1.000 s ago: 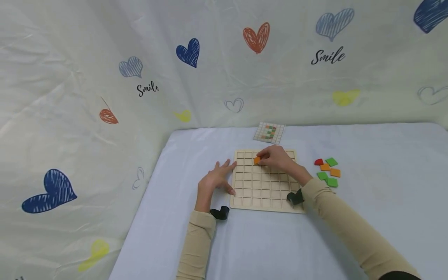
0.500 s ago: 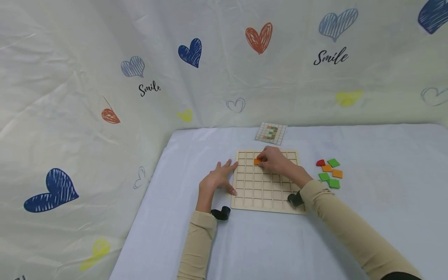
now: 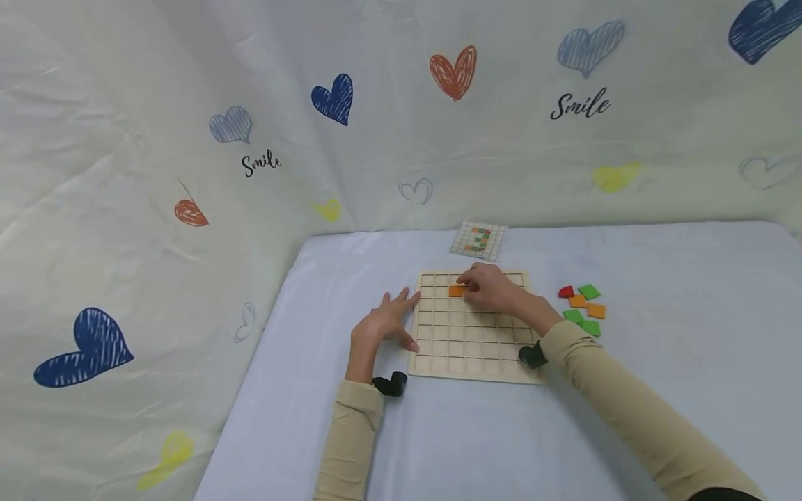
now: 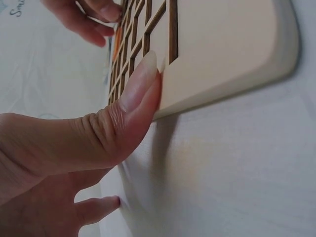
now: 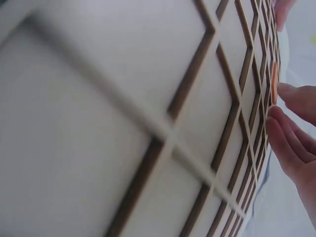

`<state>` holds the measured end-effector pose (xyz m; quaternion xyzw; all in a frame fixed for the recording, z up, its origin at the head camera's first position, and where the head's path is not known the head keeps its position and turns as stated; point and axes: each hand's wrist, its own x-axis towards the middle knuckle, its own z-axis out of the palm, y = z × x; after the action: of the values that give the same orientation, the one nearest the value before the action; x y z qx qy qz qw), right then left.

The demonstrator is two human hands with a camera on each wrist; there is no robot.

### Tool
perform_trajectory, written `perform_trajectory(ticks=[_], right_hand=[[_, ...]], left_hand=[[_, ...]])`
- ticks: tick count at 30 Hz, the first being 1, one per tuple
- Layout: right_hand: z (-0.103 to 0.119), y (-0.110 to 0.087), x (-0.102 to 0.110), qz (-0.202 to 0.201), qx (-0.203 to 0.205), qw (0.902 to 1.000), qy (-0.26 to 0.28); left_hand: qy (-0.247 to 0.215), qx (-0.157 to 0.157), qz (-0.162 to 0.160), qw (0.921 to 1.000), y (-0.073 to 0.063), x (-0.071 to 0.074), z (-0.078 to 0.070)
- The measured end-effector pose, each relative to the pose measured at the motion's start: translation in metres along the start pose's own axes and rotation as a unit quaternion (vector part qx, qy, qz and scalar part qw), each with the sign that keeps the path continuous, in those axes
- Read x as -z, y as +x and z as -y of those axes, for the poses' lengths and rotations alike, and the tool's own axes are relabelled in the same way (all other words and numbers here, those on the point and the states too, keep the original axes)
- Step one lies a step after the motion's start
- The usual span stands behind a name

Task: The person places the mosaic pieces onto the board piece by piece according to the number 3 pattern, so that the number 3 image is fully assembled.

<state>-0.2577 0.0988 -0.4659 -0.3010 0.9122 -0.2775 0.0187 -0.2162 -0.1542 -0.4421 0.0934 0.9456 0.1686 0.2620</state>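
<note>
A wooden grid board lies on the white-covered table. One orange square tile lies flat in a cell near its far edge. My right hand is over the board, thumb and fingertips at that tile's right edge; in the right wrist view the thumb is beside the tile and the fingertips are by the grid lines. With fingers spread, my left hand rests along the board's left edge. In the left wrist view its thumb presses on the board's rim.
Right of the board lie loose pieces: a red rounded one, orange squares and green tiles. A card with a printed coloured grid pattern lies beyond the board. A white curtain with hearts hangs behind the table.
The orange tile, pinched and partly covered by my right fingers before, now lies flat in its cell with more of it showing. My left hand has stayed at the board's edge.
</note>
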Motion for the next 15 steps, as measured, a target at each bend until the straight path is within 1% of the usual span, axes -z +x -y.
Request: perform_trajectory(ticks=[3, 5, 10, 13, 15], right_hand=[[-0.001, -0.005, 0.004, -0.006, 0.008, 0.9999, -0.008], [-0.002, -0.009, 0.008, -0.001, -0.007, 1.0, -0.003], [-0.004, -0.022, 0.021, 0.022, -0.06, 0.998, -0.004], [-0.007, -0.031, 0.028, 0.031, -0.083, 0.996, -0.01], [-0.01, -0.038, 0.032, 0.034, -0.09, 0.9952, -0.015]], left_hand=[[0.0, -0.002, -0.003, 1.0, -0.001, 0.0, 0.002], [-0.002, -0.004, -0.005, 1.0, -0.001, 0.0, 0.003], [-0.009, -0.005, -0.007, 0.9999, -0.001, -0.001, 0.003], [-0.01, -0.004, -0.007, 0.9999, -0.002, -0.001, 0.001], [-0.01, -0.004, -0.007, 0.9999, -0.002, -0.001, 0.0]])
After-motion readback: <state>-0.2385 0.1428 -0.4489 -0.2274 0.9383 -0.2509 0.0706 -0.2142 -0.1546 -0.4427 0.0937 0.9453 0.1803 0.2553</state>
